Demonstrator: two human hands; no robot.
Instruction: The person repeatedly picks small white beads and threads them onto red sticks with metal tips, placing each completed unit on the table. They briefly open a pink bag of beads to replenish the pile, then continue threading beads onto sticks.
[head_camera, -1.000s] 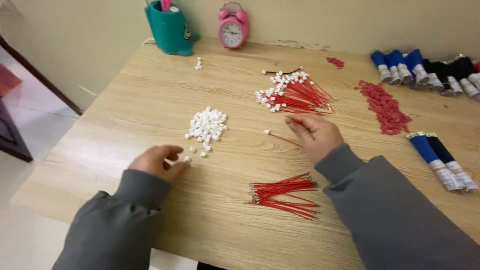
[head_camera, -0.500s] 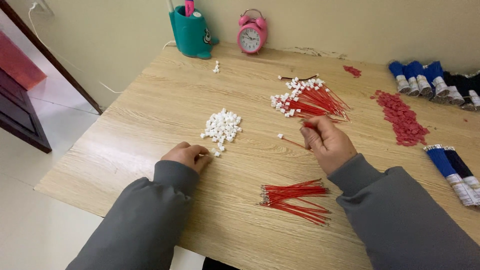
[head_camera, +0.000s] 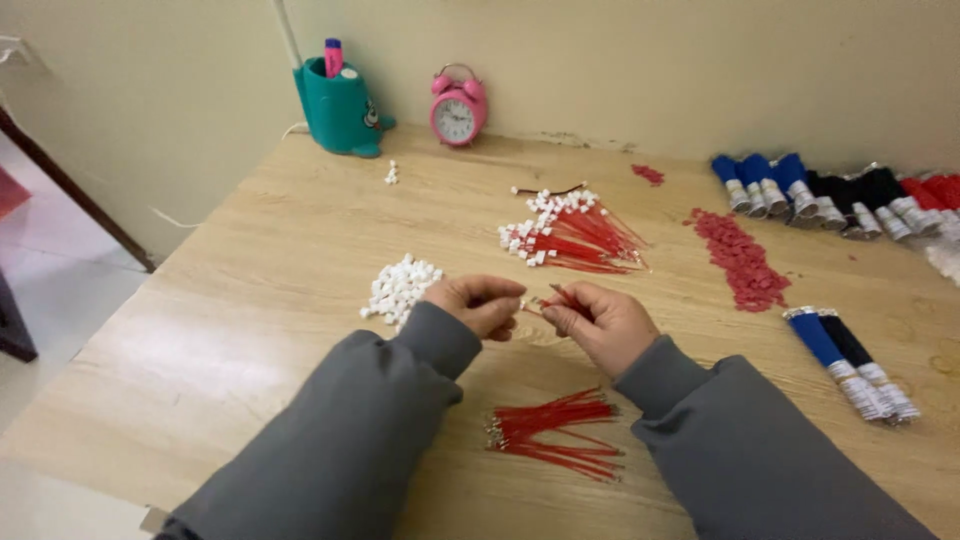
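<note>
My left hand (head_camera: 478, 302) and my right hand (head_camera: 596, 322) meet above the middle of the wooden table (head_camera: 250, 300). My right hand pinches a short red wire (head_camera: 541, 303); my left hand's fingertips are closed at the wire's end, apparently on a small white connector that I cannot see clearly. A heap of small white connectors (head_camera: 398, 288) lies just left of my left hand. A bundle of bare red wires (head_camera: 555, 433) lies in front of me between my sleeves. Farther back lies a pile of red wires with white connectors (head_camera: 565, 236) fitted.
A teal pen holder (head_camera: 338, 108) and a pink alarm clock (head_camera: 457, 110) stand at the wall. A strip of small red pieces (head_camera: 740, 262) lies to the right. Blue, black and red wire bundles (head_camera: 830, 192) lie at the back right, two more bundles (head_camera: 850, 362) nearer.
My left hand left the white heap and came to the middle. My right hand lifted a red wire off the table and the two hands met.
</note>
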